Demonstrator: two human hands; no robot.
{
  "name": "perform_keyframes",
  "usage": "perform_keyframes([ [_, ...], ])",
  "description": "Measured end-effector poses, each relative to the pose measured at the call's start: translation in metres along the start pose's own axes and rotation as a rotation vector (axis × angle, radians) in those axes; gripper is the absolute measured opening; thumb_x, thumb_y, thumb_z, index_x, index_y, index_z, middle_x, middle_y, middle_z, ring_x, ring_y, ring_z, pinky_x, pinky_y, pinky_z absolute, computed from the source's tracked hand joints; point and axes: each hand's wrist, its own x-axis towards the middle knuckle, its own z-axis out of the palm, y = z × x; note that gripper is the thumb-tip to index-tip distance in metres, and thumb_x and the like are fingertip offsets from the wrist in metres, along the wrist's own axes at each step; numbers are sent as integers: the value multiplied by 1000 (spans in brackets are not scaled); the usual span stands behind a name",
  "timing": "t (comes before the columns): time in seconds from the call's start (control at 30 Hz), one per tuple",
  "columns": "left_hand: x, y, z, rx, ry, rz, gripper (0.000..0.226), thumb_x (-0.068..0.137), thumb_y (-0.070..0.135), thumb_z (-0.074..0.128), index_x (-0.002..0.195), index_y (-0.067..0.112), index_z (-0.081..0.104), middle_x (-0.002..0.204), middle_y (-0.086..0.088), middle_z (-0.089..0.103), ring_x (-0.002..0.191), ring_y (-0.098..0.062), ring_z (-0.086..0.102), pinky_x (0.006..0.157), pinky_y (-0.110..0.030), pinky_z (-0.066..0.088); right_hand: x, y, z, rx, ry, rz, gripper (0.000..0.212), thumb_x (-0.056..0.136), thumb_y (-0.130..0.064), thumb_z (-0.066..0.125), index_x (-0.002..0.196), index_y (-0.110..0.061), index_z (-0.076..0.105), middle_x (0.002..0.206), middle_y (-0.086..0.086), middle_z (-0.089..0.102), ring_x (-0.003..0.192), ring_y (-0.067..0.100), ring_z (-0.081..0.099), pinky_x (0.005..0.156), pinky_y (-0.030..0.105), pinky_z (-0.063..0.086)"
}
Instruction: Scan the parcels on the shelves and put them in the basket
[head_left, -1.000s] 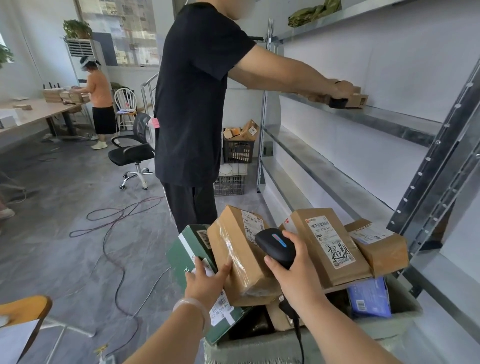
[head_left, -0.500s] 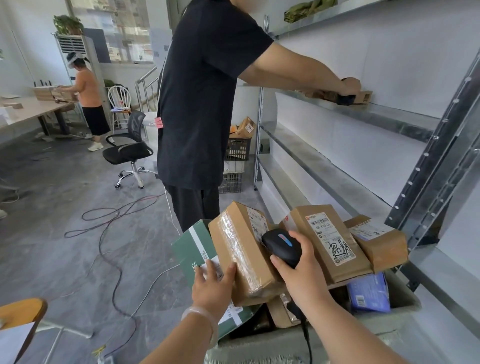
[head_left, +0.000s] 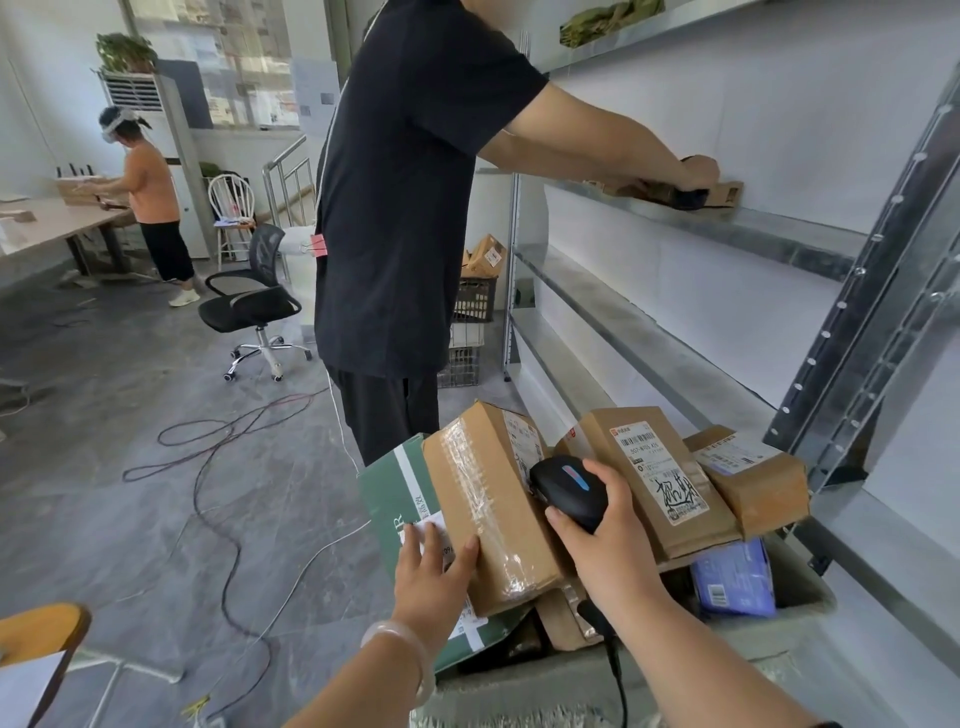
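Two hands are working over the basket (head_left: 769, 639), which is already piled with parcels; the left hand (head_left: 434, 577) is pressing flat, fingers spread and closed on nothing, against the near end of a taped brown parcel (head_left: 488, 509) that is leaning on a green box (head_left: 395, 499), while the right hand (head_left: 608, 545) is clenching its grip round a black scanner (head_left: 569, 491) whose cable is trailing down past the wrist. To scan well, the left hand should be tilting the parcel so that its white label faces the scanner window squarely, and holding it steady. Legible writing is sparse: the neighbouring flat parcel (head_left: 649, 483) is carrying a barcode label with large handwritten characters and digits resembling "507", the green box is showing a letter "R", and other print is too small to read. Behind, another person (head_left: 405, 208) is reaching along the metal shelf (head_left: 675, 358)
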Motion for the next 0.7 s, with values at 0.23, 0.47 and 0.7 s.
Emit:
perform_keyframes([
  [0.23, -1, -5, -6, 23, 82, -25, 80, 92, 57, 55, 157, 24, 19, 165, 2, 2, 152, -22, 11, 120, -37, 17, -5, -3, 0, -24, -7, -3, 65, 83, -30, 77, 134, -41, 38, 120, -15, 50, 103, 5, 54, 74, 7, 39],
  [0.47, -6, -6, -8, -41, 48, -7, 77, 94, 42, 61, 157, 29, 19, 165, 0, 5, 148, -20, 22, 119, -34, 19, -9, -11, 1, -32, -33, -32, 63, 83, -31, 77, 130, -47, 38, 119, -18, 52, 96, -5, 55, 71, 4, 40],
  [0.7, -6, -3, -5, -17, 17, 3, 70, 95, 43, 59, 155, 34, 25, 165, 3, 5, 147, -21, 25, 116, -33, 22, -13, -13, -1, -53, -43, -50, 63, 83, -30, 76, 131, -44, 38, 121, -14, 52, 99, 2, 56, 79, 11, 43],
])
